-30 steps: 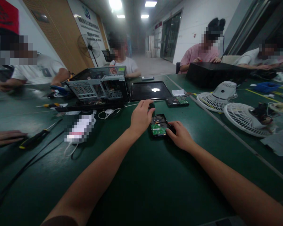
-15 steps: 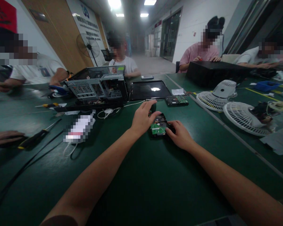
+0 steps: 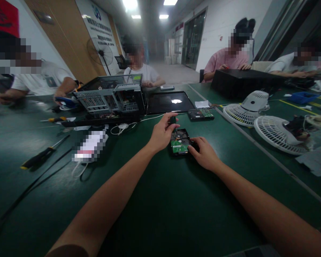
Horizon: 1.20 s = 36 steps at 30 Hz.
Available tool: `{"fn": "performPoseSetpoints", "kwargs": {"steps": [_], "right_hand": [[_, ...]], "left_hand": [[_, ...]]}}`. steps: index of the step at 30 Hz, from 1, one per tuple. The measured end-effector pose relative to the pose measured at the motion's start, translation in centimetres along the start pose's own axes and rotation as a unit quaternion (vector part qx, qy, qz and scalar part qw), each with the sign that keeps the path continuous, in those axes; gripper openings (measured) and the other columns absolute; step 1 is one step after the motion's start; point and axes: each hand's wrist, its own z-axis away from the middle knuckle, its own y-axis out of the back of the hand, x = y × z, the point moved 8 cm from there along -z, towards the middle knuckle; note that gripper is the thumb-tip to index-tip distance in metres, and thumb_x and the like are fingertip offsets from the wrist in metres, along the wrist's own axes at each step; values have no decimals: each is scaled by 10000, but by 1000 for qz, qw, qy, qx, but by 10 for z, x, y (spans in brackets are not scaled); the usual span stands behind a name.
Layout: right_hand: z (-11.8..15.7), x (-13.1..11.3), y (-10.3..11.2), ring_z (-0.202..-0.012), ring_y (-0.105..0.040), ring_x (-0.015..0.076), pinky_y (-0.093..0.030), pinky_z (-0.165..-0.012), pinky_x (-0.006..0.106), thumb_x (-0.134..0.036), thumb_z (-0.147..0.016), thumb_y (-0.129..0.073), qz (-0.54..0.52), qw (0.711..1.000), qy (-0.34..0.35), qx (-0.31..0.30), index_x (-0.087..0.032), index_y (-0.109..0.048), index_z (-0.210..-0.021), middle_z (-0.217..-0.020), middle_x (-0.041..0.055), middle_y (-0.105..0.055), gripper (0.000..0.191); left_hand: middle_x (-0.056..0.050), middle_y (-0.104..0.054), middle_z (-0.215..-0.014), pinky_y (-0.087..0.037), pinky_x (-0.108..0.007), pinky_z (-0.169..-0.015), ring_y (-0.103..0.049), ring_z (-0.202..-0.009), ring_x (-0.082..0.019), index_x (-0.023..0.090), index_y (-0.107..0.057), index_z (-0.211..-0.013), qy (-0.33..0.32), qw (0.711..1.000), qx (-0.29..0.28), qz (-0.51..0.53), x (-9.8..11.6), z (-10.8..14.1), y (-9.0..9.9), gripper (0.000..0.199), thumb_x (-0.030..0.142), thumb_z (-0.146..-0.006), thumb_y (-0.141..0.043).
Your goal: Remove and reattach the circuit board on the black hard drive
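A hard drive [image 3: 180,142] lies on the green tabletop, its green circuit board facing up and turned toward me. My left hand [image 3: 162,132] is closed, with thumb and fingers pinching the dark handle of a small screwdriver [image 3: 173,121]. The screwdriver stands almost upright over the drive's upper left part; whether its tip sits in a screw is too small to tell. At the drive's right edge, my right hand [image 3: 204,153] grips the side, thumb near the lower right corner. A second hard drive [image 3: 201,114] rests farther back.
An opened computer case [image 3: 109,100] stands back left, beside a dark glossy panel [image 3: 169,102]. A phone [image 3: 91,146] and a long screwdriver [image 3: 44,155] lie at left. White fan parts [image 3: 273,134] are on the right. Several people sit around the table.
My left thumb has moved up and in around the screwdriver handle, uncovering more of the drive. Another person's hand at the far left has left the view.
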Motion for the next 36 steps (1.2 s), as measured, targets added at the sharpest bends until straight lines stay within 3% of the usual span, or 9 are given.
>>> {"fn": "performPoseSetpoints", "kwargs": {"steps": [6, 11, 15, 18, 20, 24, 29, 33, 36], "right_hand": [[0, -1, 1, -1159, -604, 315, -488, -1010, 459, -378, -949, -578, -2, 1000, 0, -2, -174, -636, -1270, -1251, 164, -634, 385], [0, -2, 2, -1160, -606, 312, -486, -1017, 456, -382, -956, -564, -1, 1000, -6, -6, -152, -633, -1274, -1275, 178, -620, 399], [0, -2, 1, -1161, -606, 305, -482, -1024, 453, -383, -955, -568, -4, 1000, -4, -5, -160, -632, -1272, -1270, 169, -623, 393], [0, -2, 1, -1155, -609, 303, -485, -1018, 449, -383, -957, -565, -1, 1000, -2, -5, -159, -628, -1275, -1262, 167, -626, 394], [0, -1, 1, -1151, -610, 304, -490, -1007, 449, -381, -957, -566, 0, 1000, -3, -6, -158, -630, -1274, -1261, 170, -626, 393], [0, 0, 0, -1140, -615, 301, -498, -992, 446, -383, -955, -575, -2, 1000, -2, -3, -173, -633, -1271, -1255, 161, -628, 384], [0, 0, 0, -1144, -611, 297, -496, -994, 432, -388, -956, -577, -3, 1000, 6, 0, -162, -633, -1266, -1241, 159, -631, 388], [0, 0, 0, -1157, -606, 304, -493, -998, 435, -394, -957, -573, -3, 1000, 1, -5, -160, -632, -1275, -1261, 167, -623, 399], [0, 0, 0, -1158, -605, 311, -492, -999, 447, -397, -957, -572, -7, 1000, -1, -6, -165, -629, -1287, -1277, 168, -619, 407]], "left_hand": [[-68, -645, -1274, -618, -379, -872, -692, -1090, -203, 307, -504, -1296, 6, 999, 24, -24, 3, 1, 0, 386, 193, -951, -634], [-51, -697, -1209, -589, -395, -912, -675, -1098, -204, 295, -557, -1282, -32, 993, 25, -111, 17, -2, 9, 358, 158, -956, -615], [-60, -720, -1159, -609, -353, -783, -693, -1037, -223, 292, -540, -1350, -20, 991, 3, -133, 15, -5, 13, 445, 164, -937, -646], [-86, -696, -1173, -624, -303, -690, -709, -1000, -210, 270, -542, -1321, 21, 999, -36, -30, 4, -6, 6, 372, 150, -971, -572], [-97, -676, -1174, -644, -311, -722, -711, -1008, -200, 262, -535, -1311, 50, 996, -47, 56, -3, -6, 1, 355, 133, -981, -539], [-73, -667, -1062, -646, -377, -848, -698, -981, -179, 256, -596, -1233, 101, 979, -26, 176, -8, -5, -2, 254, 201, -985, -591], [-77, -651, -992, -639, -361, -784, -655, -932, -190, 195, -694, -1054, 156, 951, 3, 267, -5, -3, -1, 236, 406, -947, -677], [-76, -644, -1068, -627, -362, -795, -610, -965, -191, 190, -740, -999, 192, 930, 45, 311, -8, -1, 4, 219, 372, -879, -760], [-72, -656, -996, -616, -374, -818, -615, -947, -190, 191, -740, -1011, 216, 908, 56, 354, -11, 0, 4, 185, 319, -878, -758]]}}
